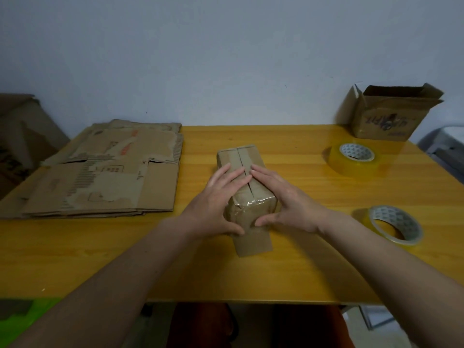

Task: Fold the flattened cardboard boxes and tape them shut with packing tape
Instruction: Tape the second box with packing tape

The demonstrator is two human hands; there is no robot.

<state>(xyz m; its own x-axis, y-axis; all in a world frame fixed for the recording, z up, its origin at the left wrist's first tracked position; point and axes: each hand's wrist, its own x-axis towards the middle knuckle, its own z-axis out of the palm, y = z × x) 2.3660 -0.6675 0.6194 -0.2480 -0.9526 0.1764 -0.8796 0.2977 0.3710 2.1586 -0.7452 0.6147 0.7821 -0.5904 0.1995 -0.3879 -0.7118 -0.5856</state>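
Two bare hands rest on a small folded cardboard box (244, 194) that sits near the middle of a yellow wooden table (276, 272). The left hand (218, 197) lies flat on the left top flap with its fingers straight and pointing away from the person, while its thumb reaches round onto the box's near end. The right hand (283, 197) mirrors it on the right top flap, fingers straight, thumb pressed against the near end face. The two hands sit close together, their fingertips almost meeting over the seam between the flaps, which shows as a dark open line running along the top. A wrinkled strip of clear tape (251, 205) crosses the near upper edge of the box. To the left, a stack of flattened cardboard boxes (105, 172) lies on the table, its far edge near the wall. On the right side, a roll of packing tape (352, 159) lies flat, and a second tape roll (394, 224) rests tilted nearer the person. At the far right corner stands an open cardboard box (389, 116) with its flaps raised and dark writing on its front.
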